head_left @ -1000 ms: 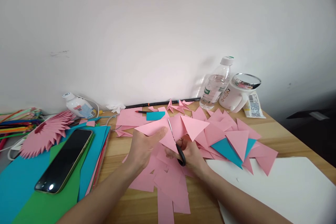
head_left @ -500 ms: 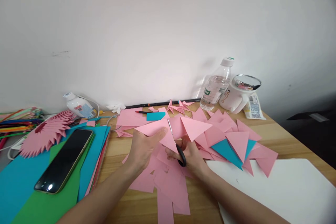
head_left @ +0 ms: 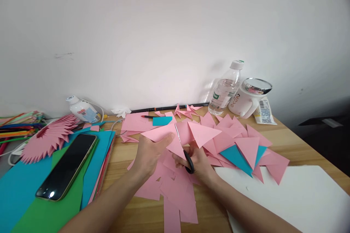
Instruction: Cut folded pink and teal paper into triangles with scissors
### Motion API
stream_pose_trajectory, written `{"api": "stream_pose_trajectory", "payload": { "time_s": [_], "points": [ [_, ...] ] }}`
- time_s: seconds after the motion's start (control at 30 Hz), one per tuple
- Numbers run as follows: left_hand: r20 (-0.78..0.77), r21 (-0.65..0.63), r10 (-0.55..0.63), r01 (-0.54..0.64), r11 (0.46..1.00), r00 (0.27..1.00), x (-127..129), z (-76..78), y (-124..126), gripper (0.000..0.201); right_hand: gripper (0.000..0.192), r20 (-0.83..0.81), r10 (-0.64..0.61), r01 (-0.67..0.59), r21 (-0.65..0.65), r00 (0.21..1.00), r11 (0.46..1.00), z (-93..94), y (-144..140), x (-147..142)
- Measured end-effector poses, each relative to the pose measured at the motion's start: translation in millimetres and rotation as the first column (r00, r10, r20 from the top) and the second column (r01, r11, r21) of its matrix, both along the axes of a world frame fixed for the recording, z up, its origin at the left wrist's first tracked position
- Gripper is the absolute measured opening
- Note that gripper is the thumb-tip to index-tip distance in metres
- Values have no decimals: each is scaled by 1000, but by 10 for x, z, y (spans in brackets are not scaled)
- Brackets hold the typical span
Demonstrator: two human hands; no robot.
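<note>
My left hand [head_left: 153, 151] pinches a piece of pink paper [head_left: 160, 133], thumb on top. My right hand [head_left: 197, 158] is closed round the black handles of a pair of scissors [head_left: 189, 162]. Their metal blade points away from me and lies along the pink paper, close to its right part. Under both hands several pink paper offcuts [head_left: 179, 193] are spread over the wooden table [head_left: 123, 174]. A heap of pink paper triangles [head_left: 226, 134] lies right of my right hand, with a blue paper piece [head_left: 237, 158] among them.
At the back right stand a water bottle [head_left: 225, 87] and a white mug [head_left: 244, 100]. A white board [head_left: 287, 193] lies front right. On the left, a phone [head_left: 67, 167] rests on green and blue sheets [head_left: 22, 182], near a folded pink paper ring [head_left: 51, 138] and a white bottle [head_left: 83, 111].
</note>
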State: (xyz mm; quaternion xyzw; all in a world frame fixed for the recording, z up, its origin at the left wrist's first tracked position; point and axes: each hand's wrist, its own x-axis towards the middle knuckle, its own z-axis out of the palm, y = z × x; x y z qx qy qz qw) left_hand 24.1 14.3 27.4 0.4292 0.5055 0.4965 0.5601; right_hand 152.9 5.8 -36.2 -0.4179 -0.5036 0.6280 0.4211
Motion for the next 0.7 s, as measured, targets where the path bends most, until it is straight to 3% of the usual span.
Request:
{"api": "stream_pose_trajectory", "payload": {
  "time_s": [0.17, 0.43, 0.7],
  "points": [
    [-12, -7, -23, 23, 1000, 1000, -12, -9, 0, 14, 33, 9, -2, 2, -38, 1000, 999, -14, -7, 10],
    [-13, 9, 36, -35, 999, 999, 25, 41, 2, 16, 36, -74, -10, 5, -65, 997, 998, 53, 6, -4],
    [-5, 13, -37, 37, 999, 999, 1, -23, 7, 14, 29, -52, 0, -3, -64, 999, 998, 52, 6, 0]
  ]
}}
